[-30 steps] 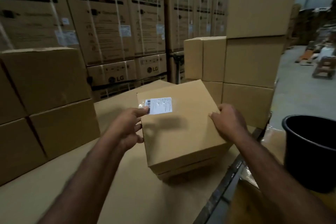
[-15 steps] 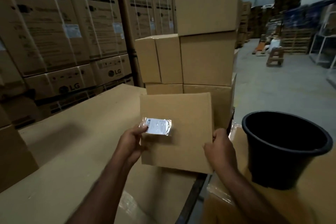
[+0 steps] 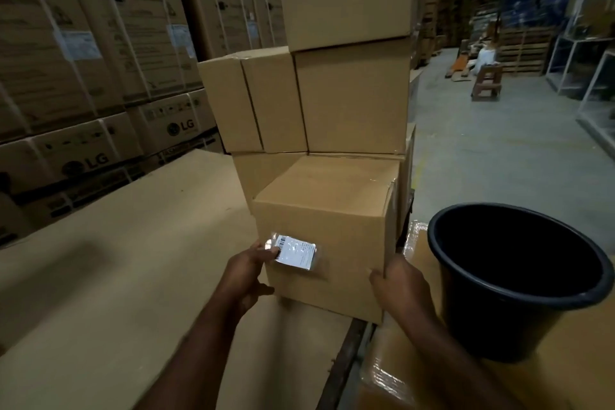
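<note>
Cardboard box (image 3: 332, 210) with a shiny label (image 3: 296, 250) on its near face is held between my two hands, just in front of the stack of plain cartons (image 3: 349, 93). My left hand (image 3: 248, 271) grips the left near edge, with the thumb on the corner of the label. My right hand (image 3: 404, 286) is curled around the right near corner. The bottom of the box hangs over the dark metal edge (image 3: 342, 359) of the cardboard sheet (image 3: 116, 260). I cannot tell if it rests on something or is fully carried.

I judge that the step in hand is the moving of this box, probably to set it against the stack. The next move calls for a firm hold from both sides and a level box. It also calls for care with the black bucket (image 3: 519, 276), which stands near my right hand on a plastic-wrapped carton (image 3: 416, 376).

The cardboard sheet makes a wide, flat, brown surface at the left. Behind it stand tall LG washing machine cartons (image 3: 133, 43) with straps. At the right the room opens to a grey concrete floor (image 3: 499, 150), with a wooden stool (image 3: 487, 81), wooden pallets (image 3: 525, 50) and white racks (image 3: 585, 70) well apart from me. The light is dim.
</note>
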A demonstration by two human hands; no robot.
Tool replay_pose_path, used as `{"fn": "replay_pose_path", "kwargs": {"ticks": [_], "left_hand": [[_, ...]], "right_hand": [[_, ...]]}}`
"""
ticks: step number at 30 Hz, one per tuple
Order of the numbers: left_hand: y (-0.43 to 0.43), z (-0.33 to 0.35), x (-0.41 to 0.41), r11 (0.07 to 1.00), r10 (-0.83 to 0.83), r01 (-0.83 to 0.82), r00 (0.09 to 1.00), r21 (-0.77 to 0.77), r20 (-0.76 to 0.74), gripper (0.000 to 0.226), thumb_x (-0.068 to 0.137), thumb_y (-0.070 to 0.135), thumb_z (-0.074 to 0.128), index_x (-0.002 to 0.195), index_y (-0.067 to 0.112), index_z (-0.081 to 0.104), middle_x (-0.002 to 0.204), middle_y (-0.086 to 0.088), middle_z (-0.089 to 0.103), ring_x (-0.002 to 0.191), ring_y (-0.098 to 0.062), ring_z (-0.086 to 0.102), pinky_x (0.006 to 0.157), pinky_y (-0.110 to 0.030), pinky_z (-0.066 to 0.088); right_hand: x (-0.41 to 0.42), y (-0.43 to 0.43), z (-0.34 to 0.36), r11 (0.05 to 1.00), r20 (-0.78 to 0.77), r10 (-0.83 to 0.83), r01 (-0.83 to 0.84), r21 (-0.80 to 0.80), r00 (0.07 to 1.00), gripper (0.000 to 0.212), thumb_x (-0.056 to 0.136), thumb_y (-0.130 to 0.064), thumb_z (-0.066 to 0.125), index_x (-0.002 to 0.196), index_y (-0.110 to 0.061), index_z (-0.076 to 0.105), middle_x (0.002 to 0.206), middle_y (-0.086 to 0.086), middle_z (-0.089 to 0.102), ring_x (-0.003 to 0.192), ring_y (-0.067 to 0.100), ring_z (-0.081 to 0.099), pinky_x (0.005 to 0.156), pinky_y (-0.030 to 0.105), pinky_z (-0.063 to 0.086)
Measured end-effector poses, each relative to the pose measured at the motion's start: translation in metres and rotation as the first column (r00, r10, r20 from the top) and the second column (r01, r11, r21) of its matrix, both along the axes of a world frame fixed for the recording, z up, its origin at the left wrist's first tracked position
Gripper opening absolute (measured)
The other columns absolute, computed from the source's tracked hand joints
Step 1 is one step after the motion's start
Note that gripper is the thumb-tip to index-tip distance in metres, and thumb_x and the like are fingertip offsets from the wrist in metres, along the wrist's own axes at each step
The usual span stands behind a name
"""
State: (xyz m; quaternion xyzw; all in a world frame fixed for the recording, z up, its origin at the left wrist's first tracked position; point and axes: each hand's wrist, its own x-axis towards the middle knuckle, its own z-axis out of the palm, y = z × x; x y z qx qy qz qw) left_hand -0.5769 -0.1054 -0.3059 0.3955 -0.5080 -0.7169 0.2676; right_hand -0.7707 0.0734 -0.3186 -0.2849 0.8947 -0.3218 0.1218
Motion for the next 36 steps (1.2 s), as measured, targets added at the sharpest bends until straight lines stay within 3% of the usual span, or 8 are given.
{"fn": "replay_pose_path", "kwargs": {"ticks": [11,14,20,23,26,29,32,36], "left_hand": [[-0.012,-0.028,-0.008,1.0,0.03,-0.03,0.999,-0.008,0.012,0.014,0.069,0.024,0.085,0.082,0.023,0.08,0.149,0.015,0.051,0.135,-0.016,0.049,0.077,-0.046,0.057],[-0.004,-0.022,-0.008,0.996,0.069,-0.067,0.996,-0.053,0.051,0.005,0.084,0.015,0.078,0.087,0.018,0.075,0.126,0.013,0.066,0.122,-0.014,0.057,0.09,-0.049,0.052],[0.019,-0.015,-0.004,0.982,0.151,-0.131,0.977,-0.135,0.15,0.013,0.085,0.017,0.076,0.087,0.006,0.07,0.085,-0.006,0.069,0.088,-0.02,0.061,0.079,-0.038,0.048],[0.042,-0.007,-0.004,0.988,0.035,-0.011,0.988,-0.157,0.153,0.01,0.088,0.019,0.074,0.09,0.009,0.071,0.085,-0.006,0.074,0.087,-0.021,0.067,0.079,-0.037,0.051],[0.067,0.01,-0.013,0.975,-0.111,0.126,0.989,-0.182,0.095,0.013,0.094,0.016,0.068,0.097,0.004,0.07,0.085,-0.008,0.075,0.079,-0.02,0.068,0.076,-0.034,0.055],[0.088,0.023,-0.029,0.952,-0.239,0.232,0.971,-0.201,-0.011,0.008,0.097,0.013,0.064,0.09,0.009,0.067,0.075,-0.005,0.072,0.066,-0.012,0.065,0.071,-0.029,0.057],[0.105,0.028,-0.047,0.91,-0.346,0.324,0.937,-0.259,-0.045,0.004,0.096,0.013,0.065,0.098,0.013,0.069,0.079,0.0,0.075,0.067,-0.009,0.067,0.067,-0.024,0.058],[0.132,0.033,-0.078,0.872,-0.428,0.402,0.903,-0.278,-0.035,0.011,0.095,0.009,0.066,0.103,0.015,0.069,0.081,0.002,0.075,0.065,-0.009,0.067,0.067,-0.024,0.057]], "right_hand": [[-0.007,-0.004,-0.01,0.99,0.013,-0.067,0.064,0.129,0.998,0.041,0.091,-0.048,0.062,0.113,-0.014,0.06,0.117,0.011,0.067,0.106,0.031,0.064,0.075,0.029,0.045],[-0.005,-0.003,-0.008,0.983,0.008,-0.097,0.095,0.158,0.995,0.045,0.09,-0.052,0.061,0.114,-0.015,0.062,0.118,0.011,0.067,0.106,0.032,0.064,0.077,0.031,0.048],[0.01,0.009,0.004,0.961,-0.031,-0.078,0.084,0.265,0.996,0.053,0.086,-0.059,0.056,0.112,-0.015,0.068,0.113,0.009,0.07,0.101,0.03,0.067,0.085,0.033,0.054],[0.024,0.016,0.016,0.995,-0.02,0.012,-0.01,0.104,1.0,0.049,0.087,-0.061,0.059,0.104,-0.015,0.068,0.105,0.006,0.069,0.096,0.026,0.066,0.084,0.034,0.054],[0.039,0.022,0.03,0.965,0.208,0.163,-0.113,-0.235,0.964,0.044,0.089,-0.048,0.069,0.12,-0.017,0.063,0.111,0.001,0.065,0.1,0.017,0.063,0.084,0.032,0.052],[0.041,0.039,0.035,0.899,0.268,0.162,-0.031,-0.437,0.95,0.019,0.09,-0.026,0.072,0.106,-0.016,0.068,0.095,0.006,0.07,0.078,0.013,0.066,0.066,0.026,0.053],[0.037,0.069,0.046,0.838,0.373,0.162,0.073,-0.541,0.914,0.007,0.094,-0.011,0.066,0.101,-0.011,0.068,0.085,0.006,0.072,0.063,0.007,0.063,0.057,0.021,0.051],[0.01,0.101,0.054,0.796,0.436,0.104,0.188,-0.576,0.894,0.008,0.095,-0.009,0.064,0.098,-0.016,0.067,0.096,0.007,0.073,0.082,0.014,0.069,0.068,0.028,0.056]]}}
